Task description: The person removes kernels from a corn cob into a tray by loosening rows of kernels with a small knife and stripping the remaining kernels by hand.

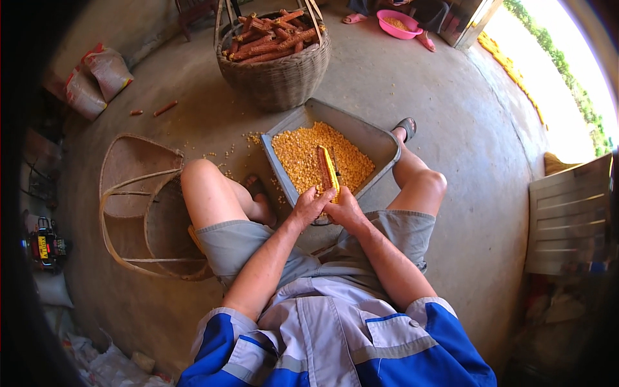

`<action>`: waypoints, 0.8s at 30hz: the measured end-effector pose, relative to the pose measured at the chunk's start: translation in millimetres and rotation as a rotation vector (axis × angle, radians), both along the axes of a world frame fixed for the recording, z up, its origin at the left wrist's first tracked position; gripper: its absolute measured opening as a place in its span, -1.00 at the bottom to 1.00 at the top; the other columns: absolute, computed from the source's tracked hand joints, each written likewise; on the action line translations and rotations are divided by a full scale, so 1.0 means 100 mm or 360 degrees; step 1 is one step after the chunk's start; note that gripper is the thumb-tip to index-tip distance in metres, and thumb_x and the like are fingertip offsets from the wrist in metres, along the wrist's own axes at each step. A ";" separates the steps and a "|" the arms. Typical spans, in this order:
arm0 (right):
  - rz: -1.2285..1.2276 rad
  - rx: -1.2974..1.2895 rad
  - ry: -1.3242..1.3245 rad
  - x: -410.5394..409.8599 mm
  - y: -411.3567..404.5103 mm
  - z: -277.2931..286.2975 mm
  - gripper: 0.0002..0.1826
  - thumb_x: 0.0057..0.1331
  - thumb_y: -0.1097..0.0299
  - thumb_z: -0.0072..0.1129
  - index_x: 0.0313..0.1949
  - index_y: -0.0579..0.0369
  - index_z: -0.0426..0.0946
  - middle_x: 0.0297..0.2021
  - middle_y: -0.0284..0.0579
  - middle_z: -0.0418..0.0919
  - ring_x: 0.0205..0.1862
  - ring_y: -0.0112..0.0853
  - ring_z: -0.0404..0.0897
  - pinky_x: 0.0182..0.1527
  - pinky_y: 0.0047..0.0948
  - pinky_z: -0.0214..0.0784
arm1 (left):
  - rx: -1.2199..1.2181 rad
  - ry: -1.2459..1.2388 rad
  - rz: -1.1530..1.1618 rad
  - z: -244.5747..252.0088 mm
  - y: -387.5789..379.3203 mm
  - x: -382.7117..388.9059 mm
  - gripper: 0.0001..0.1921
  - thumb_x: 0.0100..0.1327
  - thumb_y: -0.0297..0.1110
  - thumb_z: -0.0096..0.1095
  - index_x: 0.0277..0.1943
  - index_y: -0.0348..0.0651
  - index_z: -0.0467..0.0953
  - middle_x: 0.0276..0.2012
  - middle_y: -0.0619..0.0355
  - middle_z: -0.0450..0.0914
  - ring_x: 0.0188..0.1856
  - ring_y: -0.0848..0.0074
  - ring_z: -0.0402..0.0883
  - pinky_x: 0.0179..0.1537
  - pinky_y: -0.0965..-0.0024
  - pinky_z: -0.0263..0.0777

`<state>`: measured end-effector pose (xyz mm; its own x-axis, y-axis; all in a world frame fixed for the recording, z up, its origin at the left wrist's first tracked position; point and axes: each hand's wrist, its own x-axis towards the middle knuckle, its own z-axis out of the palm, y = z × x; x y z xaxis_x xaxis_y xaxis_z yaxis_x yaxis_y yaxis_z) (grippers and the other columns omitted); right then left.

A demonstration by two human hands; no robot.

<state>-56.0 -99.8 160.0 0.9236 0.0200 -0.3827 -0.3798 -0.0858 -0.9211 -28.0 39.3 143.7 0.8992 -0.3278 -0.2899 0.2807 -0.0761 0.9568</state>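
Note:
Both of my hands hold one ear of corn (329,167) over a grey metal bin (372,129) between my legs. Part of the ear is bare reddish cob, while yellow kernels cover its right side. My left hand (311,207) grips the lower end from the left, and my right hand (346,208) grips it from the right. Loose corn kernels (300,155) cover the bin's bottom. A thin dark thing, not clear in kind, shows just right of the ear.
Beyond the bin stands a wicker basket (280,82) of bare corncobs (271,41). Handled baskets (140,174) lie to the left, with filled sacks (107,72) farther off. Another person's feet (425,41) are beside a pink basin (399,24). A pale slatted piece (568,217) stands right.

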 end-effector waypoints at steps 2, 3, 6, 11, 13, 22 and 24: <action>0.0016 -0.0394 -0.0112 0.01 -0.06 -0.15 -0.47 0.14 0.18 0.37 -0.09 0.30 0.35 -0.42 0.00 0.58 -0.43 -0.34 0.60 -0.43 -0.29 0.48 | -0.0077 0.0102 -0.0118 0.11 -0.02 -0.01 -0.59 0.37 0.03 0.20 -0.05 -0.19 0.54 -0.31 0.27 0.57 -0.36 0.67 0.48 -0.33 0.55 0.38; 0.0026 -0.0393 -0.0112 0.00 -0.03 -0.13 -0.47 0.14 0.18 0.37 -0.09 0.30 0.35 -0.42 0.00 0.58 -0.43 -0.34 0.60 -0.43 -0.29 0.48 | -0.0077 0.0103 -0.0108 0.12 0.00 -0.01 -0.59 0.37 0.03 0.20 -0.05 -0.19 0.54 -0.31 0.27 0.57 -0.36 0.67 0.48 -0.33 0.55 0.38; 0.0030 -0.0558 -0.0251 -0.02 -0.01 -0.11 -0.44 0.13 0.17 0.39 -0.08 0.33 0.35 -0.40 0.06 0.60 -0.34 -0.27 0.63 -0.33 -0.22 0.50 | -0.0003 0.0133 -0.0170 0.16 0.04 -0.01 -0.59 0.34 0.02 0.21 -0.09 -0.22 0.55 -0.39 0.28 0.56 -0.43 0.68 0.45 -0.41 0.54 0.35; 0.0154 -0.0043 -0.0064 0.03 -0.05 -0.09 -0.66 0.18 0.32 0.31 -0.16 0.22 0.40 -0.57 -0.31 0.46 -0.62 -0.60 0.40 -0.67 -0.53 0.19 | 0.0203 -0.0152 -0.0122 0.13 0.02 -0.01 -0.60 0.34 0.02 0.15 -0.20 -0.22 0.54 -0.48 0.26 0.52 -0.46 0.69 0.43 -0.44 0.50 0.33; 0.0159 -0.0053 -0.0027 0.04 -0.04 0.01 -0.71 0.19 0.35 0.28 -0.20 0.21 0.41 -0.58 -0.32 0.44 -0.63 -0.60 0.40 -0.67 -0.54 0.18 | 0.0257 -0.0157 -0.0124 0.07 0.02 0.01 -0.62 0.37 -0.01 0.11 -0.20 -0.23 0.54 -0.47 0.25 0.53 -0.45 0.67 0.44 -0.42 0.49 0.35; -0.0006 0.0153 0.0075 0.08 -0.06 -0.03 -0.62 0.20 0.33 0.30 -0.11 0.22 0.35 -0.56 -0.24 0.44 -0.62 -0.56 0.41 -0.66 -0.52 0.21 | -0.0198 -0.0106 0.0174 0.04 -0.06 0.01 -0.71 0.46 -0.12 -0.01 -0.19 -0.17 0.52 -0.42 0.29 0.50 -0.41 0.67 0.44 -0.39 0.53 0.35; 0.0022 -0.0327 -0.0167 0.07 -0.02 -0.07 -0.48 0.17 0.23 0.38 -0.04 0.26 0.34 -0.46 -0.14 0.52 -0.48 -0.53 0.50 -0.53 -0.49 0.33 | -0.0121 0.0251 0.0009 0.15 -0.01 0.02 -0.68 0.43 -0.06 0.08 -0.12 -0.18 0.54 -0.31 0.25 0.54 -0.30 0.64 0.50 -0.28 0.52 0.40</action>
